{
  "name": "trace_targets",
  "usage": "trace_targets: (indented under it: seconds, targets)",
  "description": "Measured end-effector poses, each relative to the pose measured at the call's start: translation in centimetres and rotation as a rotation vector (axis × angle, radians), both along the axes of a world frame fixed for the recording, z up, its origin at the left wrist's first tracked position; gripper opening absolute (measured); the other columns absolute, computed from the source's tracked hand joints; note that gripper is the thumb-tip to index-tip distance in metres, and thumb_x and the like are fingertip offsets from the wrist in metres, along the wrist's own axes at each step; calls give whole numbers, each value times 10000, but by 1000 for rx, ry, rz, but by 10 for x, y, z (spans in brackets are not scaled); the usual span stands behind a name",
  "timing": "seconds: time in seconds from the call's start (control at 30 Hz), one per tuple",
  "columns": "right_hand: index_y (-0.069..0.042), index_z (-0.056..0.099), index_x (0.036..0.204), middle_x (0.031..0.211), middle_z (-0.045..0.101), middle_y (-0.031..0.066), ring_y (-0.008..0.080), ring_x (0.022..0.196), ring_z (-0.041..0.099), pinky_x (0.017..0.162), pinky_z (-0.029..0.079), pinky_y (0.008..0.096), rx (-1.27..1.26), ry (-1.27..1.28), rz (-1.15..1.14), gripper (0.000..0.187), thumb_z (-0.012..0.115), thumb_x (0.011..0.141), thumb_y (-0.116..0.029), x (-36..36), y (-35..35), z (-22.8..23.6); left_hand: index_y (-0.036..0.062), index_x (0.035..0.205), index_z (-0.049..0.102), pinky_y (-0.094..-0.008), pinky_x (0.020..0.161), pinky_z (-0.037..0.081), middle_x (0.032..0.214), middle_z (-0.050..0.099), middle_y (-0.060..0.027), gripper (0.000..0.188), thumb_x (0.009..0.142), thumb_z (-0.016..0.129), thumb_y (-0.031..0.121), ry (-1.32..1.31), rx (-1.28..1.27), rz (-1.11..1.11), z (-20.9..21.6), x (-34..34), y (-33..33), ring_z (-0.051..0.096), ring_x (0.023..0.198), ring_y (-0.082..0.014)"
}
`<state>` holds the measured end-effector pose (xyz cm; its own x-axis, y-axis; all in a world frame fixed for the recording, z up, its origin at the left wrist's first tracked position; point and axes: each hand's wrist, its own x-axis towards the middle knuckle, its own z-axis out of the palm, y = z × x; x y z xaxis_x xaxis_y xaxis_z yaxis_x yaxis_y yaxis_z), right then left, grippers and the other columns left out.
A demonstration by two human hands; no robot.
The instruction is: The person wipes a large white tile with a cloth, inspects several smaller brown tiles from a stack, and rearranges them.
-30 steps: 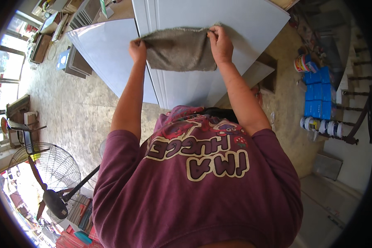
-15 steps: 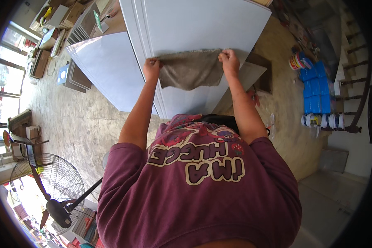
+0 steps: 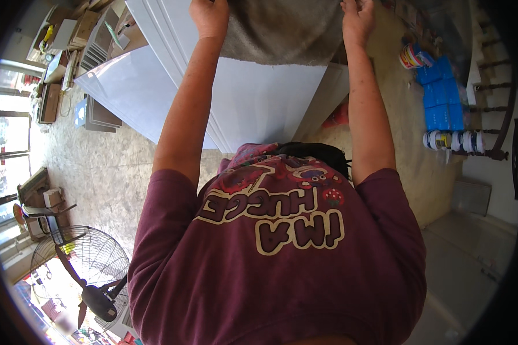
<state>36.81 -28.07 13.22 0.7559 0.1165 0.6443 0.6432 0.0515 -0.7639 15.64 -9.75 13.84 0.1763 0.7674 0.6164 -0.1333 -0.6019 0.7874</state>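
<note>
A grey-brown cloth [image 3: 279,31] is stretched between my two hands, above a pale white panel [image 3: 253,92] with grooves along its left side. My left hand [image 3: 210,17] is closed on the cloth's left side. My right hand [image 3: 358,22] grips its right side, fingers bent. The top of the picture cuts off both fingertips and the cloth's far edge. The cloth's near edge hangs loose and slightly curved over the panel.
Another white panel [image 3: 132,86] juts out at the left. A caged fan [image 3: 98,299] stands at the lower left. Blue boxes [image 3: 443,98], paint buckets [image 3: 454,141] and a stair railing [image 3: 503,126] are at the right. Stacked boards [image 3: 95,54] stand at the far left.
Both hands have moved away from my body, toward the top of the view, and farther apart. The cloth went with them and now looks wider and spread out.
</note>
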Motion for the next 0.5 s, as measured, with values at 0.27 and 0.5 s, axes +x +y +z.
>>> trace_targets:
  seconds: [0.27, 0.5]
  targets:
    - [-25, 518, 957, 839, 577, 75, 184, 765, 557, 711, 452, 304, 10, -149, -54, 161, 566, 838, -122, -6, 7, -13, 15, 873, 523, -258, 545, 429, 677, 554, -63, 53, 822, 526, 32, 27, 45, 46, -2, -4, -6, 526, 610, -120]
    - [-25, 516, 959, 838, 573, 86, 201, 773, 559, 726, 449, 314, -20, -160, -89, 163, 564, 841, -126, -15, 5, -16, 16, 867, 526, -272, 569, 439, 689, 569, -74, 49, 822, 523, 35, 20, 99, 82, -8, 1, -5, 532, 613, -139]
